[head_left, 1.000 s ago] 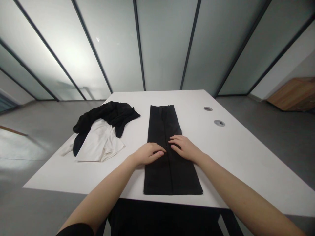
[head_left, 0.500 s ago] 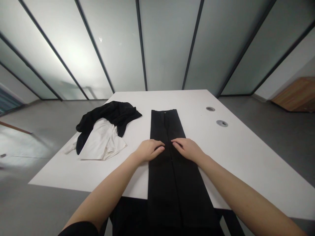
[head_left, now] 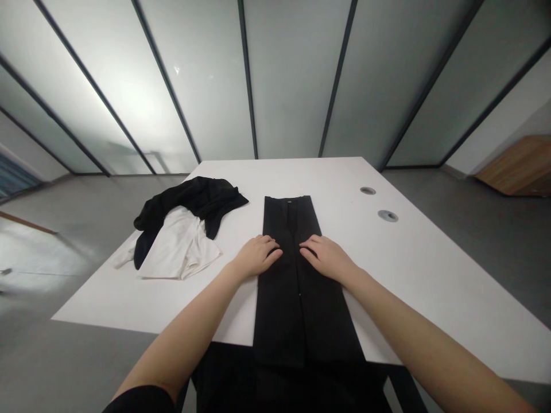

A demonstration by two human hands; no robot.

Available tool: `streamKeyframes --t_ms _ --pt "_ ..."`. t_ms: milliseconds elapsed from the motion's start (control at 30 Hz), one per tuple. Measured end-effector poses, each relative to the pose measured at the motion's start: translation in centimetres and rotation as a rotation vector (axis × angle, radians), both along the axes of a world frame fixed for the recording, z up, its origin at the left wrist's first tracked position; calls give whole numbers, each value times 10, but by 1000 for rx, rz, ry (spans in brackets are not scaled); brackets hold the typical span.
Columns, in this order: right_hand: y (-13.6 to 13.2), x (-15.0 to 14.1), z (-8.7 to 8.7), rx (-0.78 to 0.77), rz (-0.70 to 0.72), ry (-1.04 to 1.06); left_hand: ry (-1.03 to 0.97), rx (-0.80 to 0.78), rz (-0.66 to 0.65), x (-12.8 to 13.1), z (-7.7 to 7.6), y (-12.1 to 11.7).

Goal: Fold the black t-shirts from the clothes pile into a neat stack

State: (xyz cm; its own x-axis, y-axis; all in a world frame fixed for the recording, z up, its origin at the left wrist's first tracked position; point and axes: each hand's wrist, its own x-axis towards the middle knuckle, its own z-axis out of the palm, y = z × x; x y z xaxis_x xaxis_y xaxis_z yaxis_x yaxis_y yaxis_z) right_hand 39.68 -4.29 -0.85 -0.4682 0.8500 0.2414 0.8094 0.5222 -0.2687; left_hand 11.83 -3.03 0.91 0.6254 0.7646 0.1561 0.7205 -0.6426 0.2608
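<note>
Since a second ago the long, flat black cloth garment (head_left: 279, 312), seemingly trousers, has slid nearer my camera: its near end, then wholly on the table, now reaches past the edge. The gap between my hands has widened too. My left hand (head_left: 258, 256) rests on the garment's left side, loosely spread, thumb parted from the fingers; my right hand (head_left: 328, 258) mirrors it on the other side. I see no pinch, though I can't tell how hard the fingertips press. I judge this as straightening and positioning; the next move calls for even contact on both sides, keeping the centre seam in line. Beneath lies the smooth white tabletop (head_left: 430, 298). Off to the left sit a rumpled black cloth garment (head_left: 198, 195) and a creased white cloth garment (head_left: 167, 249), unshifted on the table.
</note>
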Motion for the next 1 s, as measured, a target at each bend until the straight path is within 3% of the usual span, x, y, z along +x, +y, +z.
streamKeyframes --t_ms 167,400,600,733,900,1000 --pt "-10 -1 2 -59 28 90 -42 -99 6 -1 6 -3" --pt "2 2 -12 135 -31 123 -99 46 80 -1 -6 0" --pt "-3 -2 4 -64 -17 81 -102 -79 74 2 0 -1" --pt "-7 0 5 -118 -28 156 -105 -199 158 2 -5 1" --pt "5 8 -14 74 -93 162 -62 -2 238 -1 -18 5" --pt "11 10 -17 72 -112 65 -28 72 243 -2 -18 5"
